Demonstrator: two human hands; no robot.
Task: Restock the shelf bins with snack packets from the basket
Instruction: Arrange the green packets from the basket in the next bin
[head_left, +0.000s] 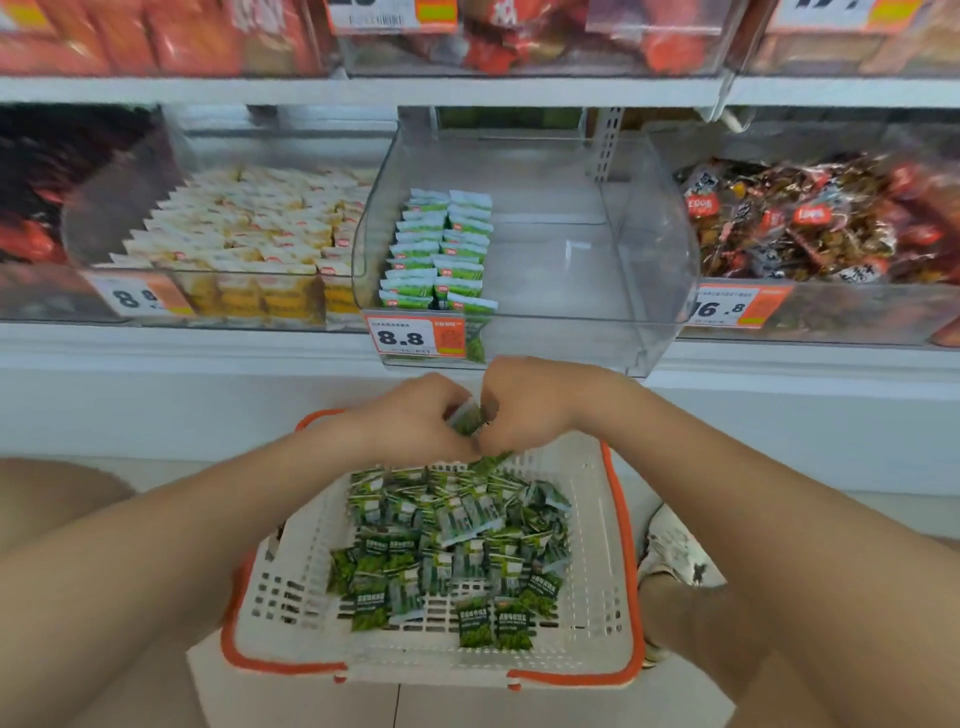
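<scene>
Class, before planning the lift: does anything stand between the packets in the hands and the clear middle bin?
Only the bin's front wall, above the held packets; its open top looks free.

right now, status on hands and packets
Left hand, right hand pinch green packets above basket. Clear bin: two rows at its left. Nothing blocking.

Bright, even light leaves only faint shadows, pale glare washes the curved front of the clear bin (652, 291), the wide lens bows the shelf rail (208, 91), and the red packets (156, 39) at the top are blurred.
</scene>
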